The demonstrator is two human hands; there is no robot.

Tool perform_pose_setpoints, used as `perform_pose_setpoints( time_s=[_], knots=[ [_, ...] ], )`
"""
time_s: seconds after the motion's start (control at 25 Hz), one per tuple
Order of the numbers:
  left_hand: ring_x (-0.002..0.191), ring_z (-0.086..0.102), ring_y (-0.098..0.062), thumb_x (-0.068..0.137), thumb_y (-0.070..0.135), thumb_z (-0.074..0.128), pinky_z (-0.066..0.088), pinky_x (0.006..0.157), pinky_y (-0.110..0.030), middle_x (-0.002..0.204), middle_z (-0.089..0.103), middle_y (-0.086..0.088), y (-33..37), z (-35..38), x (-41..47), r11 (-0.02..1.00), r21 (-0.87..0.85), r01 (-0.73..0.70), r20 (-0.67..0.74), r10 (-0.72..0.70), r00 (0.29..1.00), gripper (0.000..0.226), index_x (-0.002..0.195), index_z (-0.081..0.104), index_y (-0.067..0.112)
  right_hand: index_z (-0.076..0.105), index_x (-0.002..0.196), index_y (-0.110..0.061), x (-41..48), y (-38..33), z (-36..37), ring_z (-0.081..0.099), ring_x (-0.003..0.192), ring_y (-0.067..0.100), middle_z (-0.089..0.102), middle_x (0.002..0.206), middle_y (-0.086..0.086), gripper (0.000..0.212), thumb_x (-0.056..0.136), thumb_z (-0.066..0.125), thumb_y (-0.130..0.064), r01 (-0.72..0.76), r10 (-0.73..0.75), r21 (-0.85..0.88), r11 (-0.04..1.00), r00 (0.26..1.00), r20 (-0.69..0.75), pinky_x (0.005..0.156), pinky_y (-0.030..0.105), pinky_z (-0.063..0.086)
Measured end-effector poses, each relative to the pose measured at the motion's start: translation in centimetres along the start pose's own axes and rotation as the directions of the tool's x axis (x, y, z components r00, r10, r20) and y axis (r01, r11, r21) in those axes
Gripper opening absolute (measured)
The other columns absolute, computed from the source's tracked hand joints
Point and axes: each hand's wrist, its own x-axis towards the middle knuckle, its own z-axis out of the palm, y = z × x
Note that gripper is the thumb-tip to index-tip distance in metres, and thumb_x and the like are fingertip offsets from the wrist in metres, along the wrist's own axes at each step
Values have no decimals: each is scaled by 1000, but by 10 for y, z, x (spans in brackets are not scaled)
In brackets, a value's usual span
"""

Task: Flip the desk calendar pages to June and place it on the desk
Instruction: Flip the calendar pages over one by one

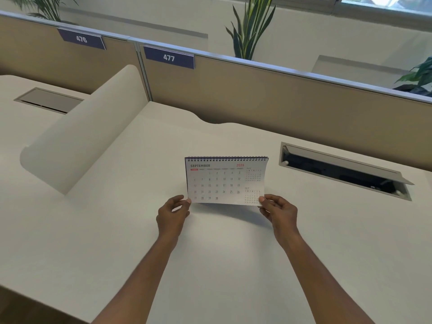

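Observation:
A spiral-bound desk calendar (222,181) is held upright just above the white desk (222,253), its front page reading SEPTEMBER 2026. My left hand (174,212) pinches its lower left corner between thumb and fingers. My right hand (278,210) pinches the lower right corner the same way. The wire binding runs along the top edge. The calendar casts a soft shadow on the desk under it.
An open cable tray (343,170) with a raised lid is sunk into the desk at the right. A curved white divider (81,136) rises at the left, with a closed cable hatch (49,100) beyond. Tan partitions labelled 476 and 477 stand behind, with plants.

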Motion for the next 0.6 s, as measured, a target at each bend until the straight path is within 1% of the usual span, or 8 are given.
perform_pose_setpoints(
  time_s=[0.12, 0.24, 0.32, 0.4, 0.48, 0.6],
  knots=[
    [83, 80, -12, 86, 24, 85, 61, 96, -42, 105, 81, 0, 1, 0, -2, 999, -40, 18, 46, -16, 999, 15, 100, 81, 21, 76, 95, -6, -4, -3, -3, 74, 86, 21, 81, 94, 10, 11, 85, 81, -7, -25, 25, 6, 1000, 1000, -6, 81, 33, 61],
    [84, 81, -17, 83, 20, 87, 63, 92, -39, 101, 82, -5, 4, 1, -7, 996, -83, 18, 41, -14, 999, 18, 100, 81, 14, 76, 96, -6, -9, -5, -3, 73, 96, 20, 80, 101, 10, 10, 86, 80, -7, -38, 38, 14, 999, 999, 2, 88, 39, 60],
    [83, 81, -21, 82, 16, 88, 64, 88, -36, 98, 82, -9, 6, 1, -11, 992, -126, 11, 40, -6, 999, 20, 99, 80, 9, 75, 96, -4, -12, -7, -2, 71, 99, 22, 78, 104, 12, 9, 88, 78, -6, -39, 39, 20, 999, 999, 12, 92, 41, 59],
    [77, 79, -22, 80, 9, 88, 65, 79, -32, 97, 81, -17, 10, -1, -15, 982, -190, 8, 40, 0, 999, 21, 98, 79, 5, 73, 99, -3, -13, -9, -2, 71, 96, 23, 78, 102, 12, 11, 89, 77, -7, -41, 39, 39, 998, 999, 36, 92, 41, 59],
    [72, 77, -24, 78, 3, 88, 65, 72, -28, 95, 80, -22, 13, -3, -19, 966, -256, 18, 50, -5, 999, 23, 97, 77, 0, 73, 101, -4, -15, -12, -1, 72, 91, 22, 80, 97, 10, 13, 90, 77, -9, -32, 29, 56, 998, 998, 56, 88, 38, 60],
    [71, 77, -25, 78, -1, 86, 64, 70, -27, 95, 81, -21, 19, -7, -24, 947, -317, 52, 92, -24, 996, 23, 98, 74, -3, 74, 101, -10, -18, -16, 0, 72, 89, 22, 81, 98, 11, 9, 92, 74, -13, -25, 19, 91, 995, 997, 75, 83, 35, 59]
  ],
)
